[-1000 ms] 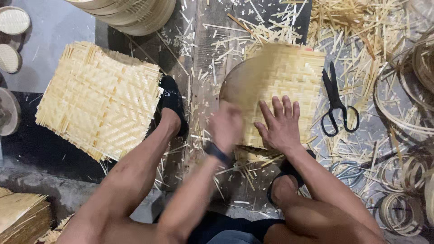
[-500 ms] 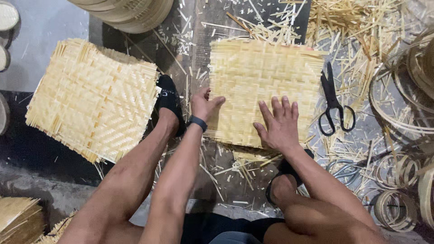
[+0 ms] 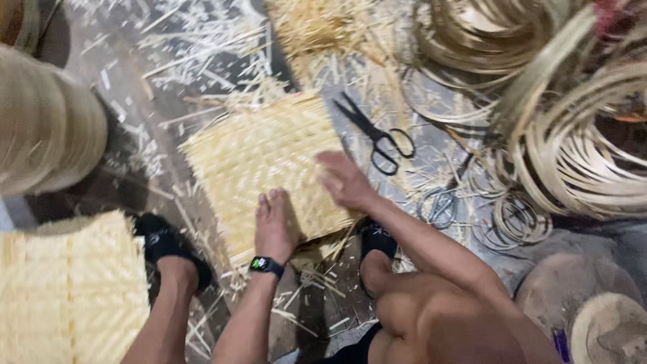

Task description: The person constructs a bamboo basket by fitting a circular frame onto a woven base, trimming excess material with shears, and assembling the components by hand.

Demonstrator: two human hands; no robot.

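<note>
Both flat on woven mat (image 3: 269,148): left hand (image 3: 273,226) shifted nearer, right hand (image 3: 344,180) open, blurred; black scissors (image 3: 377,138) just right.

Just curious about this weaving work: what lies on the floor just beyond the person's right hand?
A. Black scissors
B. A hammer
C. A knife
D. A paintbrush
A: black scissors lie on the floor just past the right hand, beside the woven mat that both the right and the left hand press flat.
</note>
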